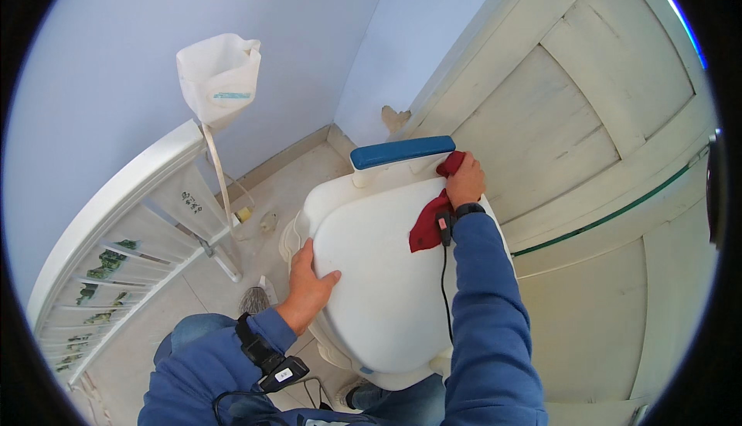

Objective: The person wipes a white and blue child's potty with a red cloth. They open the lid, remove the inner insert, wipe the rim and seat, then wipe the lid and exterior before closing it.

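While the left hand lies open and flat on the near-left edge of the white moulded plastic seat, the right hand grips a soft red cloth at its far-right corner, beside the blue padded bar. Cloth: limp, light, bunches easily. Seat: rigid, smooth, probably slippery; hold by the rim.

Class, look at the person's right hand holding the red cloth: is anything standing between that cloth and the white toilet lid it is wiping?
Nothing visible does. The right hand presses the red cloth directly onto the toilet lid, near the blue bar. The left hand rests on the lid's left edge, clear of the cloth.
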A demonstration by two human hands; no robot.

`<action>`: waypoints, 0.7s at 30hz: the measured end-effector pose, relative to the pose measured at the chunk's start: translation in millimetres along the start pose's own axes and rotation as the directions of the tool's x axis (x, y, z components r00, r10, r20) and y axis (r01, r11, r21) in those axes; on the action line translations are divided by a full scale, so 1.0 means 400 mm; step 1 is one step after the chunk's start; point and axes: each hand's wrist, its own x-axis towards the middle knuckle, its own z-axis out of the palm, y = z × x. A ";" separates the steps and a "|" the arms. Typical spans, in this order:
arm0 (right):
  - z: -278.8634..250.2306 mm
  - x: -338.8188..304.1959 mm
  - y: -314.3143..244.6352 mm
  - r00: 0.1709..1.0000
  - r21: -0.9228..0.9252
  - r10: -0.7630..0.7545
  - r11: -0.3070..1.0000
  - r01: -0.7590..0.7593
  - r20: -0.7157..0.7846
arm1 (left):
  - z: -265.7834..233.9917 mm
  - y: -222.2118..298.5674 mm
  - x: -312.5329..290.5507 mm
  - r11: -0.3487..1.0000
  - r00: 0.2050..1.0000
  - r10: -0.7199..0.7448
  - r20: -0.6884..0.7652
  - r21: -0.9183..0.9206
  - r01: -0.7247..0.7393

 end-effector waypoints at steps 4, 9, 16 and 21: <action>0.008 0.043 -0.030 0.984 -0.058 -0.064 0.995 0.075 0.168 | 0.000 -0.006 0.003 0.999 0.999 0.035 0.016 -0.016 -0.035; -0.041 0.111 0.077 0.784 0.634 -0.386 0.773 -0.013 0.486 | 0.003 -0.008 0.006 1.000 1.000 0.009 -0.012 -0.006 -0.009; 0.008 0.068 0.030 0.906 0.078 -0.396 0.918 0.388 0.151 | 0.004 -0.016 0.008 0.996 0.998 0.038 -0.041 0.083 -0.034; -0.034 0.057 0.022 0.866 0.553 -0.359 0.824 0.119 0.349 | 0.012 -0.008 0.015 1.000 0.999 0.019 -0.029 0.014 -0.019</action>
